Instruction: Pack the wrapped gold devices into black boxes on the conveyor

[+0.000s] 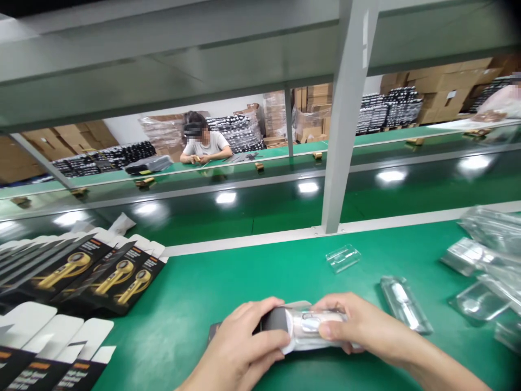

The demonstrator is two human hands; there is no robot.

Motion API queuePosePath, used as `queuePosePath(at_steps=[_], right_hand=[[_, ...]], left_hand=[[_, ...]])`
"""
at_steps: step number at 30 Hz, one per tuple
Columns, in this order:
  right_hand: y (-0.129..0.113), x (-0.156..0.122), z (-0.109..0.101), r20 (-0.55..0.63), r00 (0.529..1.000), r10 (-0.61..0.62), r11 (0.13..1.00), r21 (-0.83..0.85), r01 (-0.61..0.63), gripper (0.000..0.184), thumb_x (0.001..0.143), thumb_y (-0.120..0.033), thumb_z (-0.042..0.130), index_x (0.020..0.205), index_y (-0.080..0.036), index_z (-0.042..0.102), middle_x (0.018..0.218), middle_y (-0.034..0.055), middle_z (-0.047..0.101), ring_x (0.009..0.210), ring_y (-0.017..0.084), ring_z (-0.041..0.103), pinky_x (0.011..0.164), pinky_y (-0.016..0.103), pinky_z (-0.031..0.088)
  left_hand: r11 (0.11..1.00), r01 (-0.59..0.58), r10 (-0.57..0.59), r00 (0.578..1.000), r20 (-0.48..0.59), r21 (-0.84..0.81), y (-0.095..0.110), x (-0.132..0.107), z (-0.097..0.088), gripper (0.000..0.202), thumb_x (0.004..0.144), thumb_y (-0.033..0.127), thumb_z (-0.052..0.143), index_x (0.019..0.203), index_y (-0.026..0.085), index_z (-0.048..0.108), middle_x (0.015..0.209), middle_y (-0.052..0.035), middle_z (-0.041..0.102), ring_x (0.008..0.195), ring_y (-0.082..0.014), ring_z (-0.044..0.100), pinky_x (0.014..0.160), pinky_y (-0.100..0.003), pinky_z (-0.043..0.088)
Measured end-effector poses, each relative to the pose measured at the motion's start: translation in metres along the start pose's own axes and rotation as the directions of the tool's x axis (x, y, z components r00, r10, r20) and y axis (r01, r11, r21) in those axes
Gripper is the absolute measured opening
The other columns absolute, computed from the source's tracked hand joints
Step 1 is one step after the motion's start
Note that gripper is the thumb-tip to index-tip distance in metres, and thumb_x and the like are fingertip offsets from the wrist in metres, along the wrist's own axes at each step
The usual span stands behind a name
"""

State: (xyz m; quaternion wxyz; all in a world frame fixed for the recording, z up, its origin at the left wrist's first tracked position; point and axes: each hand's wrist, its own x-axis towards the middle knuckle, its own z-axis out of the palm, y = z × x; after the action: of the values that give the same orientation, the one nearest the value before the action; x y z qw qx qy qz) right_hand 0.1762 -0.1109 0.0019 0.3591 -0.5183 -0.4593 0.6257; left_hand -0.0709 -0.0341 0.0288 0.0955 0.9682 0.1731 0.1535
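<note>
My left hand [248, 342] is wrapped round a black box [275, 321] that lies on its side low over the green table, its end facing right. My right hand [345, 320] grips a clear plastic blister pack [305, 329] with a pale item inside. The pack's left end meets the mouth of the box; how far it reaches inside is hidden by my fingers. Right of my right hand lies another clear plastic pack [405, 304]. Beyond my hands a small clear plastic piece [342, 258] rests on the table.
Black printed boxes [122, 277] with raised white flaps stand in rows at the left. Several clear plastic shells [480, 298] are heaped at the right. A grey post [342, 119] rises at the table's far edge. Across a conveyor [244, 206] with gold items sits a person [205, 144].
</note>
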Motion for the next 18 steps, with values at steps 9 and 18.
queuePosePath(at_steps=[9, 18], right_hand=[[0.004, 0.001, -0.002, -0.02, 1.0, 0.023, 0.999, 0.042, -0.022, 0.04, 0.067, -0.042, 0.069, 0.095, -0.013, 0.064, 0.063, -0.0024, 0.054, 0.048, 0.007, 0.042, 0.043, 0.018, 0.03], [0.008, 0.007, 0.014, -0.108, 0.994, 0.017, 0.991, -0.13, -0.031, 0.026, 0.07, -0.025, 0.064, 0.092, -0.012, 0.065, 0.058, -0.0033, 0.054, 0.044, 0.006, 0.041, 0.041, 0.017, 0.031]], left_hand=[[1.0, 0.014, -0.014, 1.0, 0.025, -0.004, 0.004, 0.003, -0.001, 0.024, 0.087, 0.015, 0.048, 0.091, 0.035, 0.062, 0.133, 0.0028, 0.043, 0.109, -0.0188, 0.049, 0.088, -0.034, 0.045], [0.997, 0.072, -0.072, 0.993, 0.096, 0.01, 0.006, 0.0, 0.013, 0.079, 0.077, 0.014, 0.062, 0.14, 0.03, 0.017, 0.129, -0.0032, 0.052, 0.114, -0.0203, 0.051, 0.098, -0.037, 0.043]])
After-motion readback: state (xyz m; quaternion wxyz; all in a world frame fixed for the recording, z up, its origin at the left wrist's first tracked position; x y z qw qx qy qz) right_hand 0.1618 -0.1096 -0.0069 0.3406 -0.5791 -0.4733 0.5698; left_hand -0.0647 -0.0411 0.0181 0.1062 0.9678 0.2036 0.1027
